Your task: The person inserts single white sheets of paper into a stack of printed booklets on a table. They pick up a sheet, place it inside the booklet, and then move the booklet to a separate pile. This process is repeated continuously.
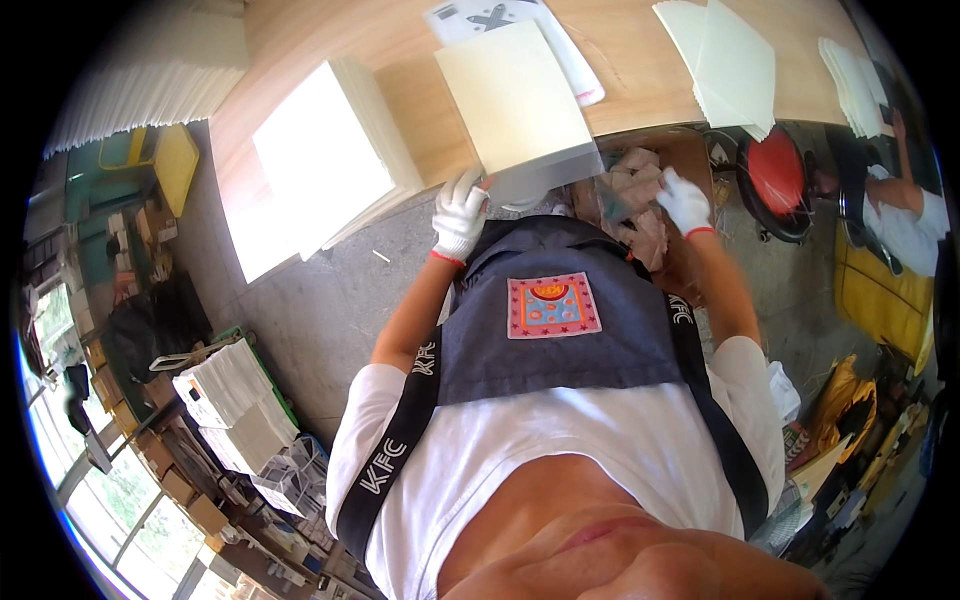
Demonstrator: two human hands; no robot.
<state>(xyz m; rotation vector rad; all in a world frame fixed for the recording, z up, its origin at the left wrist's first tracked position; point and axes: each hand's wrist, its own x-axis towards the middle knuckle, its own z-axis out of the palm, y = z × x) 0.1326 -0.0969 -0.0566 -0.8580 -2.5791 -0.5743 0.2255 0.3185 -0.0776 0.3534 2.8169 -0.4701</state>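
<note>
A flat cream-coloured stack of sheets [515,90] lies at the near edge of the wooden table. Along its front hangs a greyish see-through plastic film [545,172], stretching toward the right. My left hand [460,215], in a white knit glove with a red cuff, is at the stack's near left corner with its fingers bent in; what they pinch is hidden. My right hand [686,204], gloved alike, is closed at the right, beyond the table edge, where the clear film seems to reach its fingertips. Below that hand, an open cardboard box [685,160] holds crumpled pinkish-brown paper [635,185].
A taller white stack [325,150] stands left on the wooden table [630,60]. More white sheets [725,70] lie at the right. A red stool [775,182] and a seated person [905,205] are to the right. A crate of papers [235,400] is at the left.
</note>
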